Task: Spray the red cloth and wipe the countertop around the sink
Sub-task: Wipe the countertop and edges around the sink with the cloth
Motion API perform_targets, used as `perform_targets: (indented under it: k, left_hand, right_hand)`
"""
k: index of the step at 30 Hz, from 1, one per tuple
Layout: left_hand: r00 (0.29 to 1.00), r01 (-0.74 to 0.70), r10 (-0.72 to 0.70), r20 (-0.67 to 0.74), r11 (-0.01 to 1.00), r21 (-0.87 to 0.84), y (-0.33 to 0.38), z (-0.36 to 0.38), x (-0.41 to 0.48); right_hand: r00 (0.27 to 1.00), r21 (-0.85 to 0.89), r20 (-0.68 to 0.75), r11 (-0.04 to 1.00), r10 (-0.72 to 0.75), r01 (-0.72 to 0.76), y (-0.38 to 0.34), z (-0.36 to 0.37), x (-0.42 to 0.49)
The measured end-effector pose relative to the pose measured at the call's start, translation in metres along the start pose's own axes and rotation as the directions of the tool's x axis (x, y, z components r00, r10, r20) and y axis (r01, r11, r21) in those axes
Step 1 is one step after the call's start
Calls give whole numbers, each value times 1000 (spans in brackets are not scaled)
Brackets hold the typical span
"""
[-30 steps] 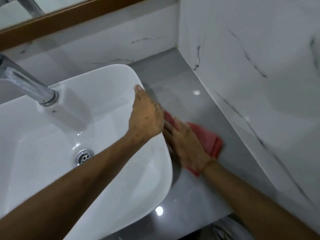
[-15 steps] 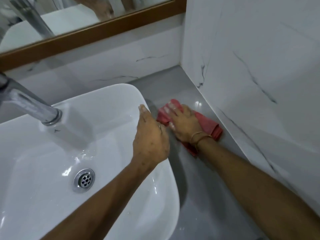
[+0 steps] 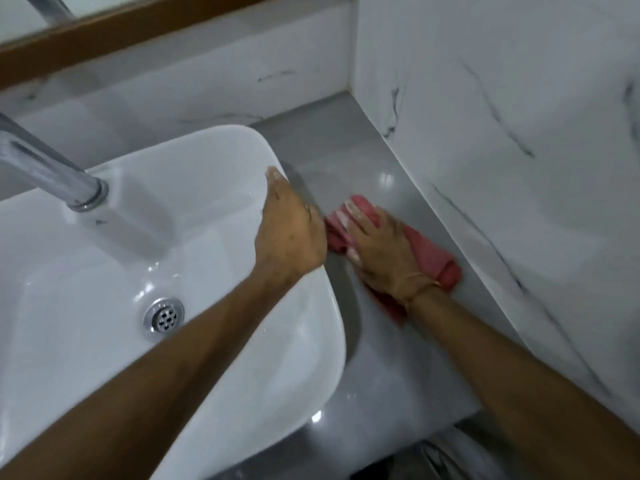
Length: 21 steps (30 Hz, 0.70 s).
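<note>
The red cloth (image 3: 431, 254) lies bunched on the grey countertop (image 3: 349, 150), in the strip between the white sink (image 3: 214, 161) and the marble side wall. My right hand (image 3: 381, 252) presses flat on the cloth, fingers pointing toward the back wall. My left hand (image 3: 289, 233) rests on the sink's right rim, fingers hooked over the outer edge beside the cloth. No spray bottle is in view.
A chrome faucet (image 3: 52, 171) reaches over the basin from the left, above the drain (image 3: 162, 317). The marble side wall (image 3: 502, 133) bounds the counter on the right, the back wall and a wood-framed mirror (image 3: 138, 26) on the far side. The counter's front edge is near the bottom.
My right hand pushed the cloth away toward the back wall, then drew it back a little. The left hand has kept its place on the sink rim.
</note>
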State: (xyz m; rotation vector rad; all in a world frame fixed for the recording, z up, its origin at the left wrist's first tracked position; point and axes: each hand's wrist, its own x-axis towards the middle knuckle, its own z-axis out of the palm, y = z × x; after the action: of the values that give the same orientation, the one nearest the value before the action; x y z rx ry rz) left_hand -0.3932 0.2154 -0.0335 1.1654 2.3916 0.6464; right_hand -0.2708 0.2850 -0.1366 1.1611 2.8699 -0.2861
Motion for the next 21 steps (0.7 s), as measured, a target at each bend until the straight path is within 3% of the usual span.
perform_targets:
  k: [4, 7, 11, 13, 17, 19, 21]
  left_hand:
    - [1000, -26, 25, 8, 998, 49, 3, -3, 0]
    - [998, -51, 49, 32, 997, 59, 0, -3, 0]
    - [997, -63, 61, 41, 997, 33, -5, 1, 4]
    - [997, -52, 50, 56, 998, 32, -6, 1, 4]
    - [990, -97, 87, 113, 991, 88, -6, -11, -2]
    - [979, -183, 167, 117, 973, 139, -10, -27, -20]
    - [948, -319, 313, 59, 936, 150, -20, -48, -52]
  right_hand:
    - [992, 39, -13, 991, -124, 125, -41, 25, -86]
    - [998, 74, 52, 997, -24, 20, -37, 32, -184]
    - [971, 3, 26, 971, 239, -239, -17, 27, -180]
    - [931, 82, 12, 927, 366, -366, -53, 26, -170]
    - [944, 273, 59, 904, 326, -329, -168, 47, -209]
    - [929, 466, 78, 811, 361, -354, -201, 52, -230]
    - [895, 667, 154, 624, 419, -407, -207, 45, -241]
